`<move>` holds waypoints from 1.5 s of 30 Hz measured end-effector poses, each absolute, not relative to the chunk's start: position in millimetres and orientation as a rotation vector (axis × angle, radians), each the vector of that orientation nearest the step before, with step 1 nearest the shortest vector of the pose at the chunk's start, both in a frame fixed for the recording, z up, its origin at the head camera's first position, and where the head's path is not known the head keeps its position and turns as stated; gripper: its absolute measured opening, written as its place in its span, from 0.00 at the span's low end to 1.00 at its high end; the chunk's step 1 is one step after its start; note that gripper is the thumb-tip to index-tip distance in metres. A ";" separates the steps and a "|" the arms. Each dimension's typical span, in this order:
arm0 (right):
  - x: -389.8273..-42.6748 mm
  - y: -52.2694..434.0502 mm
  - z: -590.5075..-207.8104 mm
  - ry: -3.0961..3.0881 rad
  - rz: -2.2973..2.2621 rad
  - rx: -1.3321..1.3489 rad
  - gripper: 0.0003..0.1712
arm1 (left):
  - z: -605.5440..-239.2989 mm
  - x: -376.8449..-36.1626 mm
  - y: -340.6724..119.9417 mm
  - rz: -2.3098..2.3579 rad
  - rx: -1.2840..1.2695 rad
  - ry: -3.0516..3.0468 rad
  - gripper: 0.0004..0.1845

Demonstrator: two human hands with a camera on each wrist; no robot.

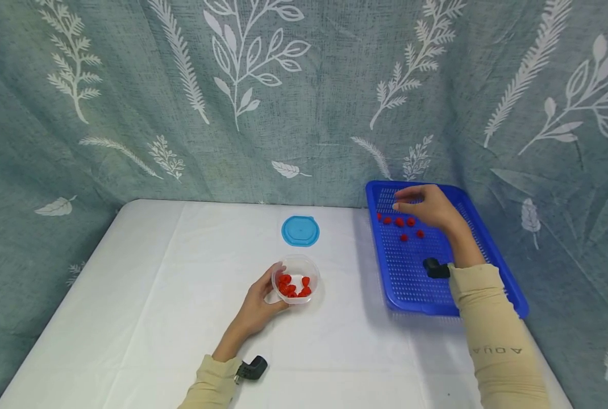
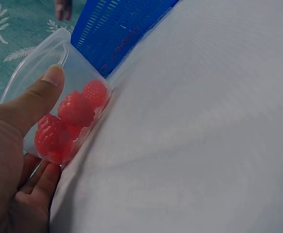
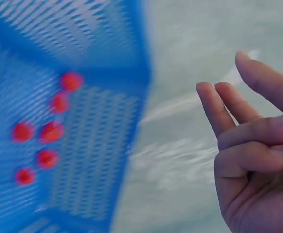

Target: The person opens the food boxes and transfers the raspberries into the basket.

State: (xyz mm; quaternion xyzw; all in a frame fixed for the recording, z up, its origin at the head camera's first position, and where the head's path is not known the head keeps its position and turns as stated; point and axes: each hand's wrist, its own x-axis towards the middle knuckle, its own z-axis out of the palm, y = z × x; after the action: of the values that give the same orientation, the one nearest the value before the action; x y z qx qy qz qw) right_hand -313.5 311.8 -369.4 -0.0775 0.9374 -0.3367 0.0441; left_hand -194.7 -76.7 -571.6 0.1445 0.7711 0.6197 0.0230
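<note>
Keep the tub steady in the curled left hand; lower the empty, loosely open right hand onto one berry in the blue tray. Pinch softly; carry left of the tray, above the tub.

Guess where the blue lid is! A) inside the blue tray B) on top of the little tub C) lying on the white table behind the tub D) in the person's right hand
C: the blue lid lies flat on the white table, apart from the open clear tub of red raspberries that the left hand holds.
</note>
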 end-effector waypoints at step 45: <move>-218.1 142.6 -490.9 2.595 -1.285 -0.557 0.15 | -570.4 -193.3 -77.9 1.926 0.493 2.377 0.47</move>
State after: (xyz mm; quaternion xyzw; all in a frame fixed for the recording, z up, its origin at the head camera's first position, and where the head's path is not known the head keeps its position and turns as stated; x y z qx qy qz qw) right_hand -218.1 142.6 -490.9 -0.1879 0.8760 -0.4336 0.0962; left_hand -193.3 -77.9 -570.4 0.1592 0.7669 0.6214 0.0213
